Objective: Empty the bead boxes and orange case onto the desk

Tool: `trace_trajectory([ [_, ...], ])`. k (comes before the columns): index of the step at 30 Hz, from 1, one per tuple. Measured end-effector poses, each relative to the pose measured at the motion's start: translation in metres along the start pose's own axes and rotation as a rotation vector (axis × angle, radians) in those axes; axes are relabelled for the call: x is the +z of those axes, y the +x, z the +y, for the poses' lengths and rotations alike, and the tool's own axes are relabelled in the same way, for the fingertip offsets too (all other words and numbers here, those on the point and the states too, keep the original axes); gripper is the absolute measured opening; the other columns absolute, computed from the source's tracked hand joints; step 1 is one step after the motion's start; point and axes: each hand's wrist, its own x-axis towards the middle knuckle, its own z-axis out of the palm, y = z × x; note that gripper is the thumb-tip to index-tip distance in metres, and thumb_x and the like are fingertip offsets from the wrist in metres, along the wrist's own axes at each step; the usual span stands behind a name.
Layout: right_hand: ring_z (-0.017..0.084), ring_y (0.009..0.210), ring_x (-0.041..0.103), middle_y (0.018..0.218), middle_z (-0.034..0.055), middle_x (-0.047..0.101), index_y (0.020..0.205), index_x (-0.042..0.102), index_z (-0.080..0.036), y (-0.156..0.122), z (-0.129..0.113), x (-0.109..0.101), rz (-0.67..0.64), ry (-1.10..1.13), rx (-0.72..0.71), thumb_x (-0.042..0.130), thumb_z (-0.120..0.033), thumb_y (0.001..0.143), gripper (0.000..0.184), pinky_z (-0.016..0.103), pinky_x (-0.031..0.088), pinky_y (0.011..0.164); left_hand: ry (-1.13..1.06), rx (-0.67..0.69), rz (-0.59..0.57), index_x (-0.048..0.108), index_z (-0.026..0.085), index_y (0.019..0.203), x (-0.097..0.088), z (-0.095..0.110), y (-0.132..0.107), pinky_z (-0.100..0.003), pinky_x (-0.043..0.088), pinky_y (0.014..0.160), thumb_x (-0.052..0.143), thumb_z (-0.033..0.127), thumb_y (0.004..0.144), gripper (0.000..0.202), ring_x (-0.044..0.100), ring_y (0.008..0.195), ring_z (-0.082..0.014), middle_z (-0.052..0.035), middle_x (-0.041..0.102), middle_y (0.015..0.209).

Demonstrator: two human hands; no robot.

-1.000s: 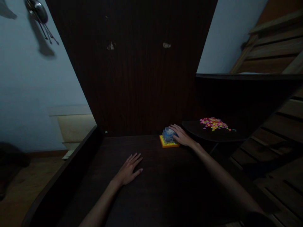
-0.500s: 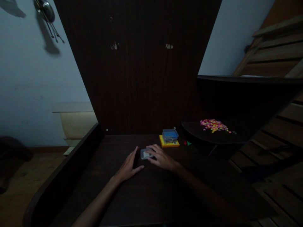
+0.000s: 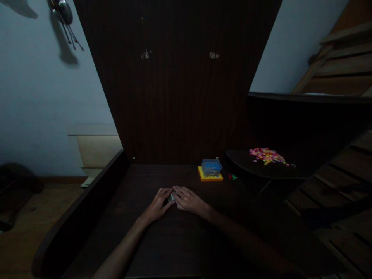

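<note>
Both my hands meet at the middle of a dark wooden table [image 3: 180, 240]. My left hand [image 3: 158, 204] and my right hand [image 3: 187, 199] close around a small clear plastic box [image 3: 171, 197], which shows only as a sliver between the fingers. Farther back, near the dark back panel, a clear box with blue contents [image 3: 211, 166] rests on a flat yellow-orange case [image 3: 210, 177]. A small red and green piece [image 3: 232, 177] lies just right of that stack.
A dark shelf [image 3: 241, 161] at the right carries a heap of several pink and yellow bits [image 3: 266, 155]. A raised dark rail [image 3: 87, 209] runs along the table's left edge. Wooden slats [image 3: 343, 58] lean at the far right. Metal spoons [image 3: 65, 15] hang on the pale wall.
My right hand left the stack at the back, carried a small clear box to the table's middle, and my left hand has now closed in on it from the other side.
</note>
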Motion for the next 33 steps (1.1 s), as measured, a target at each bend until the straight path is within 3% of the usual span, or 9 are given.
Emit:
trace_trajectory([
  [9,0.035,0.122,0.057,0.124,0.0288,0.061,0.125,0.057,0.000,0.006,0.005,-0.002,-0.001,-0.008,-0.120,0.059,-0.028,0.088,0.046,0.045,0.048,0.102,0.023,0.014,-0.006,0.046,0.022,0.141,-0.001,-0.002,0.000,-0.050,0.033,0.114,0.054,0.033,0.093,0.050,0.052,0.125,-0.0258,-0.0114,0.056,0.135],
  [14,0.032,0.113,0.062,0.119,0.0244,0.065,0.123,0.059,-0.006,0.009,0.016,-0.003,0.010,0.072,-0.126,0.052,-0.029,0.092,0.040,0.047,0.050,0.096,-0.048,-0.034,-0.001,0.046,0.022,0.140,0.001,-0.005,0.000,-0.051,0.030,0.116,0.058,0.034,0.090,0.053,0.051,0.128,-0.0258,-0.0110,0.057,0.136],
  [17,0.027,0.107,0.064,0.117,0.0175,0.067,0.124,0.059,-0.013,0.012,0.019,-0.006,0.067,0.270,-0.002,0.048,-0.029,0.094,0.036,0.044,0.051,0.095,-0.136,-0.110,0.046,0.042,0.024,0.142,0.001,-0.006,0.000,-0.052,0.029,0.116,0.065,0.034,0.084,0.063,0.048,0.131,-0.0269,-0.0095,0.052,0.142],
  [21,0.022,0.105,0.065,0.114,0.0086,0.069,0.118,0.060,-0.022,0.021,0.017,-0.008,0.225,0.671,0.362,0.048,-0.035,0.095,0.028,0.039,0.051,0.095,-0.342,-0.153,0.103,0.030,0.026,0.146,-0.002,-0.001,-0.003,-0.049,0.039,0.112,0.069,0.028,0.080,0.077,0.047,0.132,-0.0270,-0.0108,0.047,0.145],
  [24,0.021,0.083,0.070,0.091,0.0049,0.072,0.102,0.062,-0.022,0.035,0.016,-0.002,0.341,1.069,0.632,0.053,-0.045,0.092,0.027,0.037,0.057,0.080,-0.462,-0.146,0.153,0.030,0.024,0.144,-0.002,0.003,-0.007,-0.046,0.047,0.105,0.067,0.023,0.081,0.073,0.047,0.132,-0.0266,-0.0124,0.045,0.145],
  [26,0.019,0.067,0.069,0.075,0.0032,0.071,0.096,0.060,-0.021,0.046,0.018,0.006,0.362,1.179,0.703,0.049,-0.050,0.092,0.032,0.035,0.058,0.066,-0.498,-0.150,0.164,0.035,0.024,0.140,-0.002,0.004,-0.010,-0.044,0.050,0.102,0.065,0.023,0.082,0.065,0.049,0.130,-0.0259,-0.0118,0.047,0.143],
  [28,0.019,0.062,0.069,0.073,0.0037,0.070,0.093,0.060,-0.020,0.055,0.021,0.013,0.363,1.218,0.730,0.048,-0.054,0.092,0.036,0.034,0.058,0.060,-0.490,-0.164,0.173,0.042,0.024,0.136,-0.005,0.003,-0.012,-0.043,0.051,0.099,0.062,0.023,0.084,0.056,0.052,0.126,-0.0252,-0.0112,0.050,0.139],
  [33,0.021,0.077,0.073,0.091,0.0104,0.074,0.099,0.063,-0.018,0.061,0.020,0.020,0.372,1.243,0.756,0.047,-0.054,0.092,0.040,0.037,0.060,0.070,-0.271,-0.221,0.287,0.041,0.025,0.140,-0.025,-0.012,-0.012,-0.041,0.052,0.097,0.061,0.024,0.085,0.059,0.055,0.118,-0.0242,-0.0096,0.052,0.130],
])
